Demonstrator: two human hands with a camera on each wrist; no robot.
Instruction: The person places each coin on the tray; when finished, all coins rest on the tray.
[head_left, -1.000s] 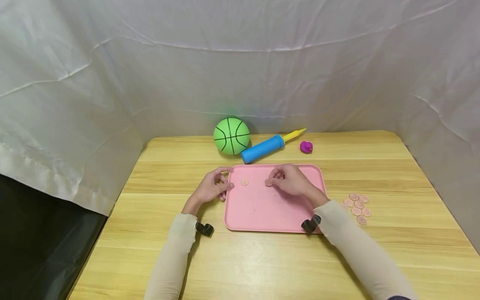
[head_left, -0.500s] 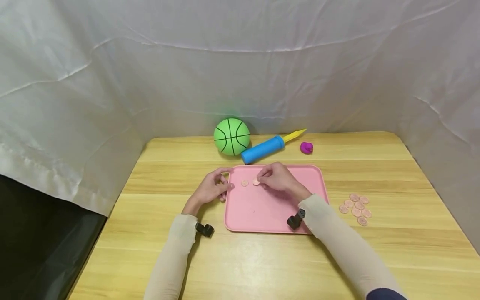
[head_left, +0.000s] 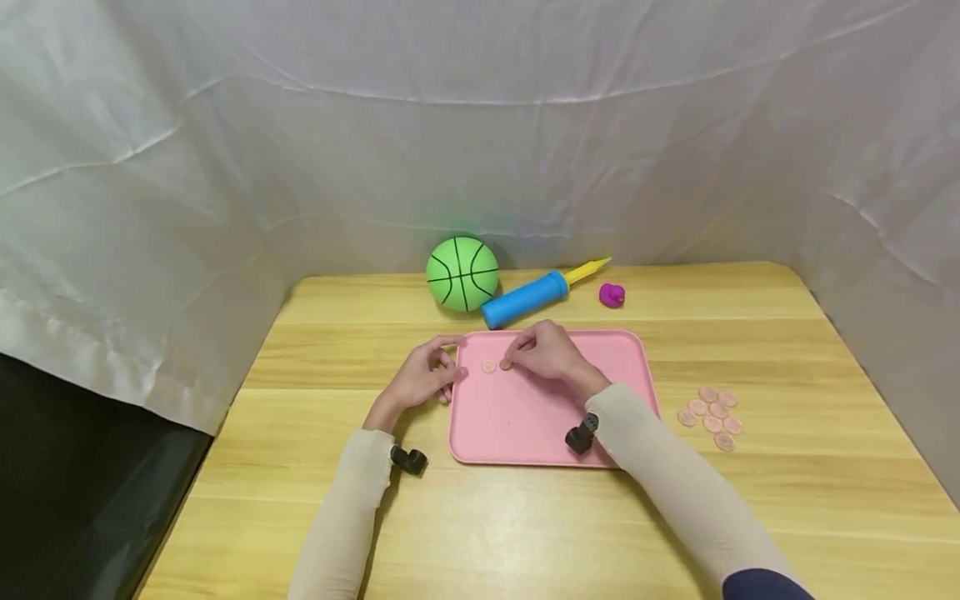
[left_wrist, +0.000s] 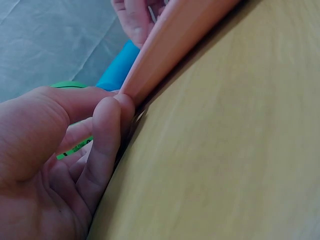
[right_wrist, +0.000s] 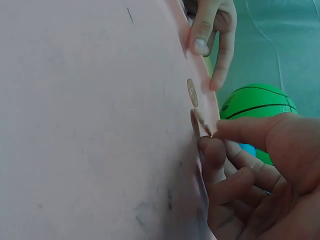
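The left hand [head_left: 423, 373] grips the near-left side of the tray [head_left: 517, 425] between thumb and fingers. Over the tray, the right hand [head_left: 546, 348], fingertips nearly together, pinches a coin [head_left: 506, 364] just beside the flat coin [head_left: 489, 366]; probably light, stiff and slippery, it is best held by its edge.
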